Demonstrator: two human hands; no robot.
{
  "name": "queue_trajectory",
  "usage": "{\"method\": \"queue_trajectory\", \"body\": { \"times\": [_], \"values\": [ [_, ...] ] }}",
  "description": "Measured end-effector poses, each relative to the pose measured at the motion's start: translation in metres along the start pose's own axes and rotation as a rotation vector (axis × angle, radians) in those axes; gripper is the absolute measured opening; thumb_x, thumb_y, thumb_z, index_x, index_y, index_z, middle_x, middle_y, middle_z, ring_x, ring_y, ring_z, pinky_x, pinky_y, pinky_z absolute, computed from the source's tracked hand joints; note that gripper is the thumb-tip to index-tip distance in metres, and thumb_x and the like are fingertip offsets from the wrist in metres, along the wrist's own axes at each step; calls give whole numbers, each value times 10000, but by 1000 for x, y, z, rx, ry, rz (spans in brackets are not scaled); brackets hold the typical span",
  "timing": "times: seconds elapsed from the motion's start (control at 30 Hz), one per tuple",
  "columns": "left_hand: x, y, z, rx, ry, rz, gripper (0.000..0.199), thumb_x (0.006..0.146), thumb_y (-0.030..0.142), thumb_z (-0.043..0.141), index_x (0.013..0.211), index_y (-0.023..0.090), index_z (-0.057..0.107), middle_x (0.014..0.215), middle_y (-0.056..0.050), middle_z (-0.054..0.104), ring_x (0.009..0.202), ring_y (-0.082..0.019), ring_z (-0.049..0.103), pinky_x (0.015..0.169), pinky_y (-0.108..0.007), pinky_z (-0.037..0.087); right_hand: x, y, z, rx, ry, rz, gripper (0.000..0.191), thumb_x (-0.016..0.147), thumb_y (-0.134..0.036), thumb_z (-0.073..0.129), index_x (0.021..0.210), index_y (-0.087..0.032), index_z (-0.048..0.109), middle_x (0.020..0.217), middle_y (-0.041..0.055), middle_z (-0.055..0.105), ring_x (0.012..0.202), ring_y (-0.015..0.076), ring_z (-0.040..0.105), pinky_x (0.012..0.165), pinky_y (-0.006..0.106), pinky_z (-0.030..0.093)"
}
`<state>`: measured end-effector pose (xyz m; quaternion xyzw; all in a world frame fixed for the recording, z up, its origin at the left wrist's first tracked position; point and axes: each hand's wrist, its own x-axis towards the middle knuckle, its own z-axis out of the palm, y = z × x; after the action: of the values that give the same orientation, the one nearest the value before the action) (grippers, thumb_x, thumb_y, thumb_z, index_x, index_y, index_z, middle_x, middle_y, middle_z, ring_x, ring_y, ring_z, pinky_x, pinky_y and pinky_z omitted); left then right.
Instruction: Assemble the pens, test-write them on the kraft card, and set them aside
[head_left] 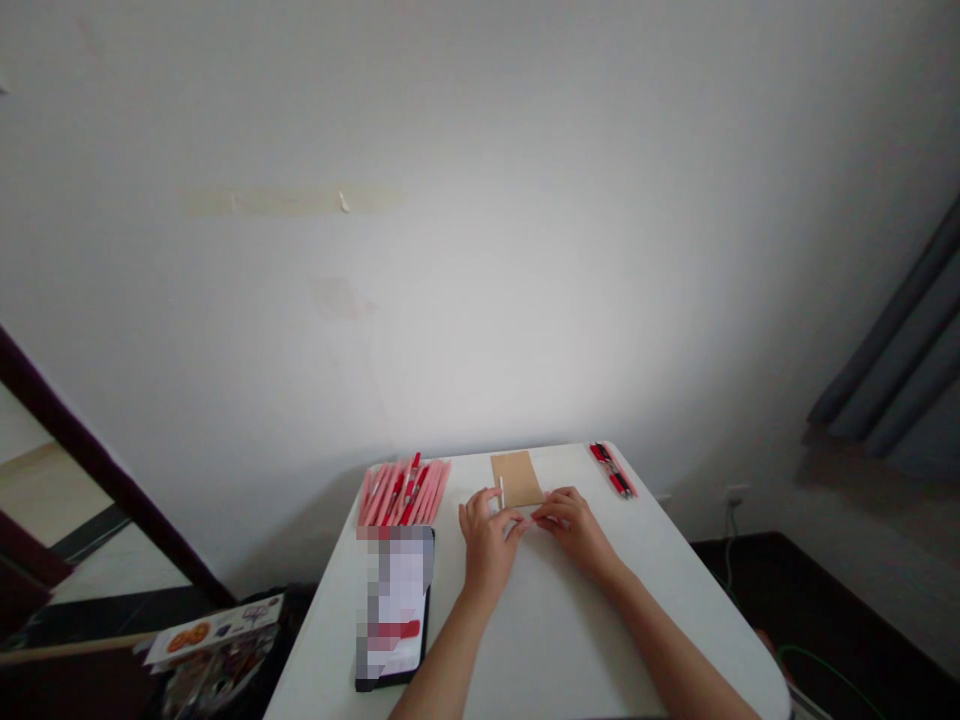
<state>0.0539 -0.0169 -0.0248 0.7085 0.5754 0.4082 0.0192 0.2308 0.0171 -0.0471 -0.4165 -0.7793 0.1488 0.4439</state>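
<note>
Near the far side of the table, my left hand [489, 538] and my right hand [576, 528] are close together, thumbs and fingertips pinched towards each other. A small pale pink bit shows between the fingertips, too small to name. Just beyond them lies a flat brown piece, like card or a kraft-covered notebook [516, 474]; its near edge is partly hidden by my fingers. A thin white strip [502, 487] stands out by the raised fingers of my left hand, along the brown piece's left side.
Left on the white table [570, 640] lies a row of pink and red pens [403, 492], with a phone [397, 610] nearer me. Several red and black pens [613, 470] rest at the far right corner. A wall [495, 300] rises behind; a filled bin [225, 670] stands at lower left.
</note>
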Motion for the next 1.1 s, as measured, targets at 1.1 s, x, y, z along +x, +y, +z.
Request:
{"method": "queue_trajectory", "body": {
  "times": [1.1],
  "values": [
    [0,-1,-1,-22,-1,7,58,744,289,708,797,303,727,1186,-36,551,1157,-242,458,1069,-558,281,0,-1,-3,-56,22,106,286,865,-465,560,795,-262,749,902,90,658,990,247,513,890,409,429]
  ]
}}
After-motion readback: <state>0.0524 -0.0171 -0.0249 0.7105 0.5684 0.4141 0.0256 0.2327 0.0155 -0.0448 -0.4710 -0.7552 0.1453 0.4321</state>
